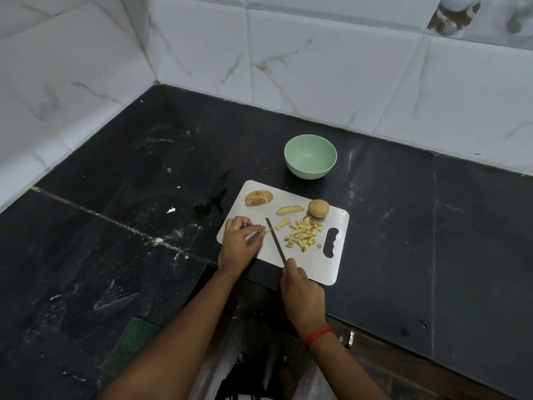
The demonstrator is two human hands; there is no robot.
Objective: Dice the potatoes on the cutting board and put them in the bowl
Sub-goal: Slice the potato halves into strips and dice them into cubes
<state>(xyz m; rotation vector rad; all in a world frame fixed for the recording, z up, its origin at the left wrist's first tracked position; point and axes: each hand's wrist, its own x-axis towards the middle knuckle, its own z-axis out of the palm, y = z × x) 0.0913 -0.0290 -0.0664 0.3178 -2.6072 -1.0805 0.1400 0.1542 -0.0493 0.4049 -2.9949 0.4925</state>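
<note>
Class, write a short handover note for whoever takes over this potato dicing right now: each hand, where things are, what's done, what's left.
Left hand pinches a potato strip on the cutting board.
Right hand grips the knife, blade beside that strip.
Done: a pile of diced potato lies near the board's handle hole.
Left: a loose strip, a wedge, a sliced piece and a skin-on potato chunk are undiced. The green bowl behind the board is empty.
</note>
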